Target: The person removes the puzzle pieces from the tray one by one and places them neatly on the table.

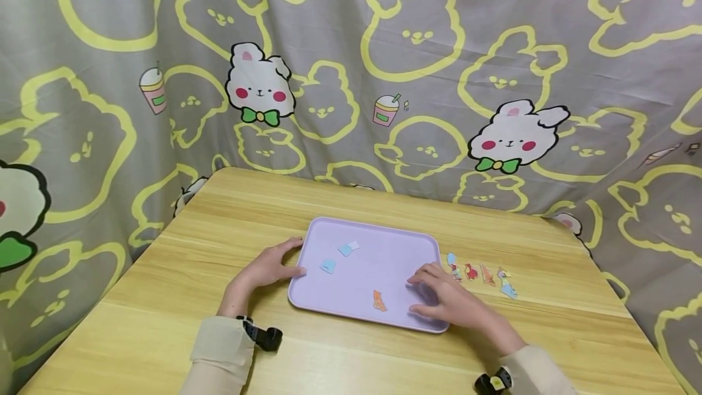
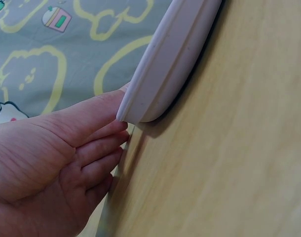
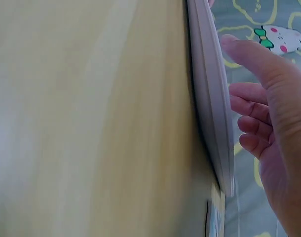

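A light purple tray [image 1: 351,297] lies on the wooden table. At its left edge, my left hand [image 1: 267,266] rests with the thumb on the rim and the fingers against the outer side; the left wrist view shows these fingers [image 2: 98,165] nearly straight. Over the tray's right part hovers my right hand [image 1: 452,297], fingers loosely bent and apart, nothing between them. On the tray lie a blue paper piece [image 1: 328,266], a blue and white piece [image 1: 347,249] and an orange piece [image 1: 379,300], which is nearest the right hand.
Right of the tray, several small cut pieces lie on the table: a red one [image 1: 470,271], an orange-brown one [image 1: 487,275] and a blue and yellow one [image 1: 507,285] among them. A patterned grey curtain [image 1: 329,35] hangs behind the wooden table [image 1: 247,200].
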`<state>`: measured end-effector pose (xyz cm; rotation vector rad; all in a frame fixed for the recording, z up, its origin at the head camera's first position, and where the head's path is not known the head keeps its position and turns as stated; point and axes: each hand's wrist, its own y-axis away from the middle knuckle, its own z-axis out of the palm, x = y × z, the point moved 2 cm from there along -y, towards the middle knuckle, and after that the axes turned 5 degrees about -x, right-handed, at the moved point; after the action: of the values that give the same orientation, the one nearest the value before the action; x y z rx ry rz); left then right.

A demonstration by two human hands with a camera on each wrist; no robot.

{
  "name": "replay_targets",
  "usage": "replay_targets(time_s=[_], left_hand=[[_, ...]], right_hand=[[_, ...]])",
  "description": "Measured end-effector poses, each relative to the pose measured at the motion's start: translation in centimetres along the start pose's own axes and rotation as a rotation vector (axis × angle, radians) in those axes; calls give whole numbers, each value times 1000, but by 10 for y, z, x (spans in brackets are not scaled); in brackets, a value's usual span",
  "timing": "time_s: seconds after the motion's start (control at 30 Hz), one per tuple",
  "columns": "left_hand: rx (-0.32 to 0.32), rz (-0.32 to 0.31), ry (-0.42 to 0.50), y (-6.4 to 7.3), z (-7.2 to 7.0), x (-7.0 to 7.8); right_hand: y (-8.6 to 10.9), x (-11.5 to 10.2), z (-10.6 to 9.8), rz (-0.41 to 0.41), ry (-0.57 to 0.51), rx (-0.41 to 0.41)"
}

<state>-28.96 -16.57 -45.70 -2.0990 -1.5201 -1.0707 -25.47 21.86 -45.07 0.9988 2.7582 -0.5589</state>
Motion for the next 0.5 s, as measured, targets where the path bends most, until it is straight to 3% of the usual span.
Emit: replay_targets(time_s=[0.5], left_hand=[[6, 13, -14, 0, -1, -1]], right_hand=[[-29, -17, 13, -47, 1, -133]])
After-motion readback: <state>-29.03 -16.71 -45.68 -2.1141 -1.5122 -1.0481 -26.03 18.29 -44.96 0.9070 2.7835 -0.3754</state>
